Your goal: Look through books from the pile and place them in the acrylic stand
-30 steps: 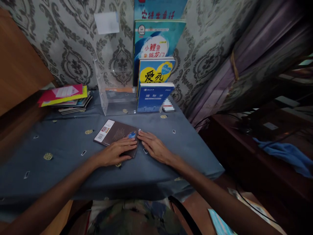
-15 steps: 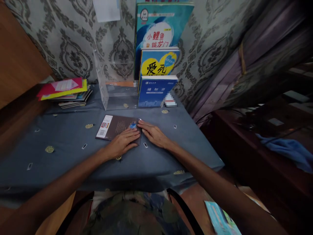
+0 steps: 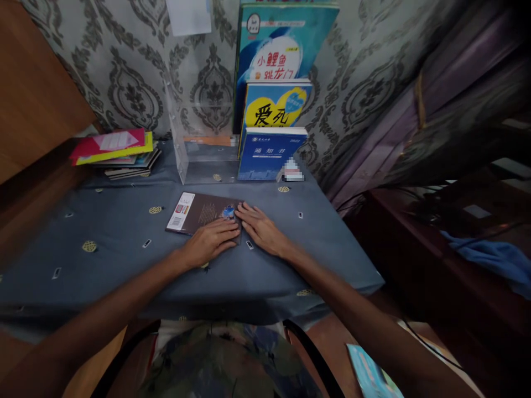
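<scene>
A dark brown book (image 3: 203,211) lies flat on the blue-grey tablecloth (image 3: 124,232), its barcode strip at the left end. My left hand (image 3: 212,241) rests on the book's near right part, palm down with the fingers stretched out. At the book's right edge lies my right hand (image 3: 259,228), its fingers extended and fingertips touching the edge or the cover near it. Parts of the book's near and right sides are hidden under the hands.
Behind the book stands a clear acrylic rack (image 3: 207,172) with upright books, a blue one (image 3: 271,157) in front. A stack of booklets (image 3: 114,146) lies at the left. To the right, a dark red surface (image 3: 418,249) bears a blue cloth (image 3: 489,257).
The view has shifted a little, so the scene sits slightly farther right. My right fingers are a bit more spread at the book's right edge; the left hand stays on the book.
</scene>
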A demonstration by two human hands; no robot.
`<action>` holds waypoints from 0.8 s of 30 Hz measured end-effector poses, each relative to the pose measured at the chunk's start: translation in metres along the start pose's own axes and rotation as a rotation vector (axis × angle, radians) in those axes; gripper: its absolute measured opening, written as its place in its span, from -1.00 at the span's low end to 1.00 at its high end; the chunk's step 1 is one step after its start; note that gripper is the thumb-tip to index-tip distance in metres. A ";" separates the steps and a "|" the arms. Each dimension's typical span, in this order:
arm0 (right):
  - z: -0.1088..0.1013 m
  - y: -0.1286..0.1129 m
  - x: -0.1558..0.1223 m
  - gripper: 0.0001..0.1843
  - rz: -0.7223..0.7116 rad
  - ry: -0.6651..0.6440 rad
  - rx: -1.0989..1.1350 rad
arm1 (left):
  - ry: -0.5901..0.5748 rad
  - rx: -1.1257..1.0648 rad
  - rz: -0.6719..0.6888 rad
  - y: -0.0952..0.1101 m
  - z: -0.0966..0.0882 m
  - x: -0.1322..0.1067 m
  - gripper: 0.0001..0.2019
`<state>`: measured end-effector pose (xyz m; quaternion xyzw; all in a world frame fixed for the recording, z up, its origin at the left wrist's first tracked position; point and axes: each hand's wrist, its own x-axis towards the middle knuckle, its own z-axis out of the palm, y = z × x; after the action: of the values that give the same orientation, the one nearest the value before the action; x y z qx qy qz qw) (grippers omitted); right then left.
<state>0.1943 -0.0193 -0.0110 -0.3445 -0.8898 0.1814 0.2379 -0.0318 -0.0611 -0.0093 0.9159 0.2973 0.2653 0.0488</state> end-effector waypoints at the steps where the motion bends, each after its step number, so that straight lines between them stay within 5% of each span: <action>1: -0.001 -0.004 -0.006 -0.50 -0.014 -0.011 0.005 | 0.007 0.019 0.005 0.001 0.000 0.000 -0.67; 18: 0.001 -0.048 -0.058 -0.49 -0.088 -0.086 -0.207 | -0.131 0.220 -0.010 0.013 -0.015 0.003 -0.74; 24: 0.001 -0.046 -0.052 -0.57 -0.135 0.004 -0.178 | -0.202 0.329 -0.251 0.005 -0.016 -0.004 -0.35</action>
<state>0.2034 -0.0876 -0.0046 -0.3040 -0.9231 0.0844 0.2200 -0.0399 -0.0687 0.0041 0.8892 0.4419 0.1123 -0.0389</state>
